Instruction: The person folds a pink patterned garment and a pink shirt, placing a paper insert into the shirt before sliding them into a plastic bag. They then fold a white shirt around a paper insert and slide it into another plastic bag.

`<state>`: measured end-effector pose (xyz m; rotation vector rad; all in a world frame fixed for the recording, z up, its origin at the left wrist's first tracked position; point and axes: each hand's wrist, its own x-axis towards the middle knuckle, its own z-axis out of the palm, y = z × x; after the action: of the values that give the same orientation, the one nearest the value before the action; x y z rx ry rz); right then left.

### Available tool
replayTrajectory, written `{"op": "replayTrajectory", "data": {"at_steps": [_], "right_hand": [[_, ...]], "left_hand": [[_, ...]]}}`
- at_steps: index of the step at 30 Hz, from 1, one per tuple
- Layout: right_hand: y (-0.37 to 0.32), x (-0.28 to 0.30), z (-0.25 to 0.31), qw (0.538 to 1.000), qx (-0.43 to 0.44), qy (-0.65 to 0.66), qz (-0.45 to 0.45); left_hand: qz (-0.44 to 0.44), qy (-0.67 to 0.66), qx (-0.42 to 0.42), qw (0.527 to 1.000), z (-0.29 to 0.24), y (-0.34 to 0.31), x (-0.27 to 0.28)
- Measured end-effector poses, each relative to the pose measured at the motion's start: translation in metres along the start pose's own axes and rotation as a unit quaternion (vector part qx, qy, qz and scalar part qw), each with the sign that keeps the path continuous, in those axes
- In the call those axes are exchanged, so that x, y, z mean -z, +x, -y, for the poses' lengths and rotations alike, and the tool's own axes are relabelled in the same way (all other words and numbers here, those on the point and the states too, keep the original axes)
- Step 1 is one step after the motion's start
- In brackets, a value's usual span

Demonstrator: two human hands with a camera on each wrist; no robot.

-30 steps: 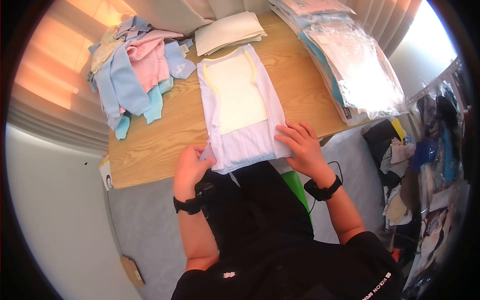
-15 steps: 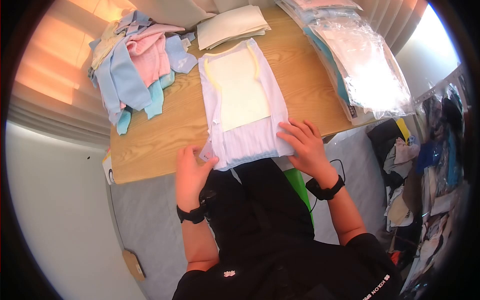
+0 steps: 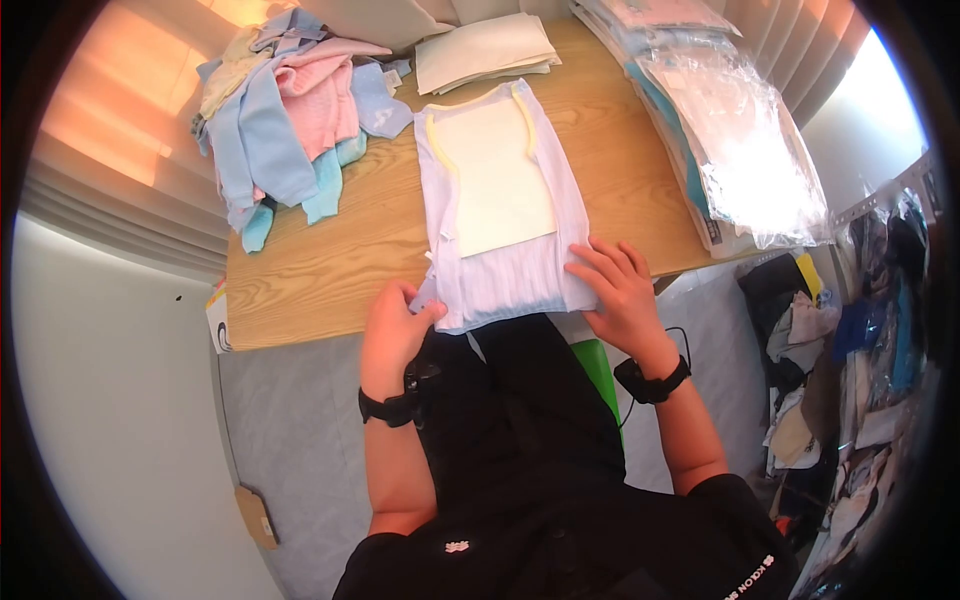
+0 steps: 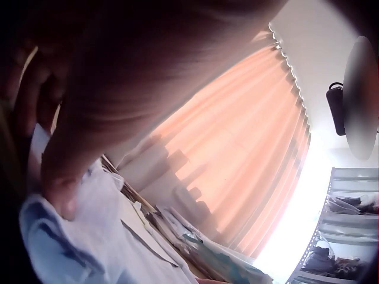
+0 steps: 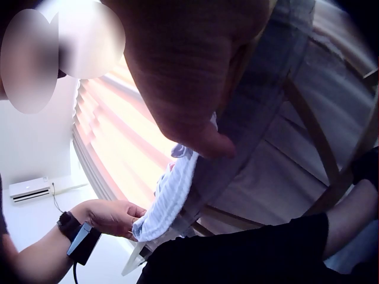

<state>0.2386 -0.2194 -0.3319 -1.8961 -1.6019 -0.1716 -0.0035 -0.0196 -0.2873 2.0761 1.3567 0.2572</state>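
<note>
A pale lavender garment (image 3: 510,286) with yellow trim lies on the table, its sides folded in along a cream card (image 3: 500,190). At its near left corner my left hand (image 3: 392,325) pinches the garment edge by a small tag (image 3: 427,292), thumb on top. The left wrist view has that thumb pressed on the bunched cloth (image 4: 95,225). My right hand (image 3: 625,300) rests with extended fingers on the garment's right edge, near the hem. Its thumb reaches down beside the hem in the right wrist view.
Left on the wooden table (image 3: 340,270) is a heap of pastel clothes (image 3: 265,130). A stack of cream cards (image 3: 488,52) lies at the back, and plastic-wrapped packs (image 3: 740,140) are piled at the right. The near table edge runs just above my lap.
The head view has shifted slightly, moving the table things a little right and up. The printed tag face seen beside my left thumb is now turned away. My right hand keeps its place on the edge.
</note>
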Motion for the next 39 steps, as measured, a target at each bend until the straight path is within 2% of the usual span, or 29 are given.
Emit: {"op": "replayTrajectory", "data": {"at_steps": [3, 6, 7, 10, 13, 16, 17, 20, 23, 26, 27, 33, 36, 39], "right_hand": [[0.0, 0.0, 0.0, 1.0, -0.002, 0.003, 0.001], [-0.001, -0.002, -0.003, 1.0, 0.006, 0.003, -0.01], [-0.003, -0.002, -0.002, 1.0, 0.004, 0.0, -0.008], [-0.002, -0.002, -0.003, 1.0, 0.003, -0.004, -0.002], [-0.001, -0.004, -0.004, 1.0, 0.001, 0.0, -0.003], [-0.001, -0.002, -0.003, 1.0, 0.002, -0.004, 0.0], [-0.001, -0.002, -0.004, 1.0, 0.004, -0.007, 0.004], [-0.004, -0.003, -0.006, 1.0, 0.012, -0.015, -0.003], [-0.014, -0.012, -0.011, 0.999, 0.037, -0.02, -0.029], [-0.015, -0.016, -0.012, 0.997, 0.063, -0.02, -0.049], [-0.015, -0.017, -0.012, 0.996, 0.067, -0.02, -0.053], [-0.022, -0.024, -0.016, 0.992, 0.103, -0.036, -0.057], [-0.027, -0.027, -0.022, 0.987, 0.132, -0.067, -0.059], [-0.027, -0.026, -0.026, 0.984, 0.147, -0.09, -0.054]], "left_hand": [[-0.024, -0.09, -0.07, 0.993, 0.024, 0.002, -0.011], [-0.149, -0.084, -0.023, 0.985, -0.007, -0.018, 0.007], [-0.211, -0.127, -0.044, 0.968, -0.007, -0.015, 0.008], [-0.305, -0.037, -0.197, 0.931, -0.044, -0.027, 0.022], [-0.282, 0.082, -0.343, 0.892, -0.059, -0.024, 0.005], [-0.074, 0.097, -0.463, 0.878, -0.056, -0.013, -0.009], [-0.059, 0.09, -0.458, 0.882, -0.051, -0.014, -0.012], [-0.158, -0.027, -0.228, 0.96, -0.028, -0.034, -0.017], [-0.139, -0.056, -0.012, 0.989, -0.034, -0.055, -0.017], [-0.187, 0.034, -0.142, 0.971, -0.017, -0.052, -0.044], [-0.206, 0.041, -0.146, 0.967, -0.018, -0.05, -0.051], [-0.162, 0.079, -0.236, 0.955, -0.006, -0.05, -0.061], [-0.137, 0.1, -0.378, 0.91, -0.009, -0.051, -0.045], [-0.092, 0.113, -0.427, 0.892, 0.014, -0.039, -0.044]]}}
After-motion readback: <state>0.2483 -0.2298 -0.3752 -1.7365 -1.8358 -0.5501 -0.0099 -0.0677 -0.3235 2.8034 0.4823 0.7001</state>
